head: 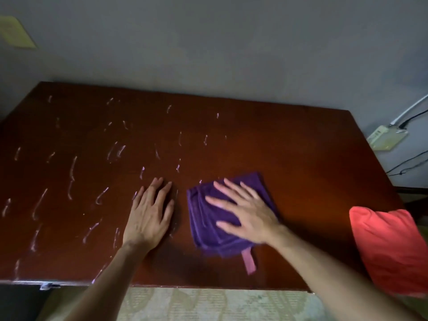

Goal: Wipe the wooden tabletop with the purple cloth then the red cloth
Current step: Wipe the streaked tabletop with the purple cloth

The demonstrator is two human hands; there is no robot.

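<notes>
Right hand (245, 214) presses the purple cloth (208, 228) flat at centre frame, fingers straight for wiping; left hand (148, 214) braces, fingers released, on the counter (301, 158). Red cloth (391, 249) waits lower right.

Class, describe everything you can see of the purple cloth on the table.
The purple cloth is a soft, towel-like fabric folded into several layers, lying flat on the wooden tabletop near its front edge. A pink loop tag sticks out from its near edge. The right hand presses on it with spread, straight fingers.
</notes>
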